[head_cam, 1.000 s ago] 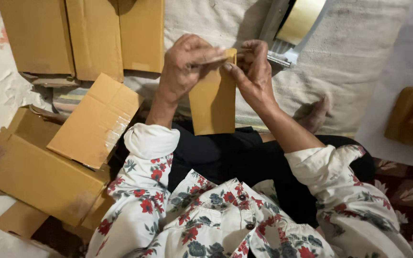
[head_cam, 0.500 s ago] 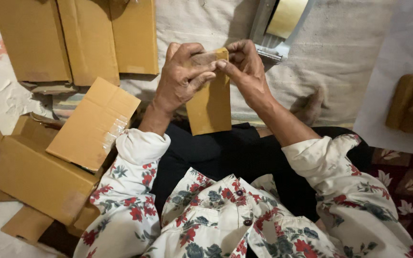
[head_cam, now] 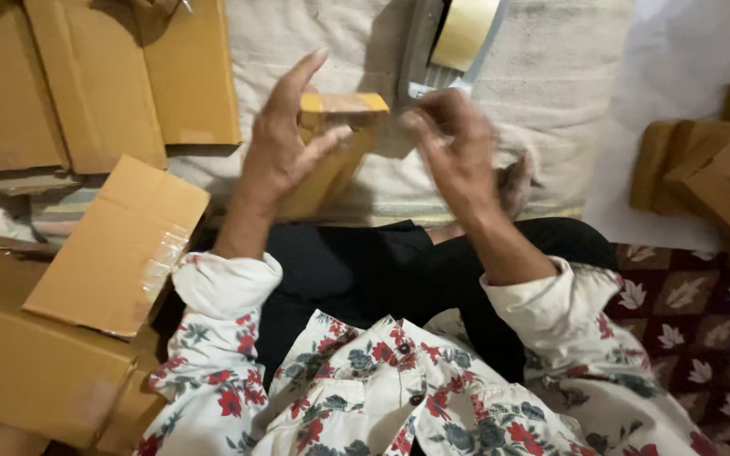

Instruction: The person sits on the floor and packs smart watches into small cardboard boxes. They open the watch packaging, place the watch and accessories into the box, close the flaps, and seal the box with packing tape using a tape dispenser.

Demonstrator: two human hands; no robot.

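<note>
My left hand (head_cam: 285,143) holds a small brown cardboard box (head_cam: 331,156) upright in front of me, thumb pressed on its side, fingers raised. The box's top end faces the camera. My right hand (head_cam: 454,148) is just to the right of the box's top, fingers pinched together and blurred by motion; whether it touches the box I cannot tell. Both sleeves are white with red flowers.
Flattened cardboard sheets (head_cam: 95,76) lie at the upper left, more folded boxes (head_cam: 86,279) at the lower left. A tape roll on a dispenser (head_cam: 458,38) rests on the pale cloth (head_cam: 551,101) ahead. Small brown boxes (head_cam: 711,169) are stacked at the right.
The box has tilted so that its top end shows. My right hand has come off the box's top and moved right; my left fingers have lifted open.
</note>
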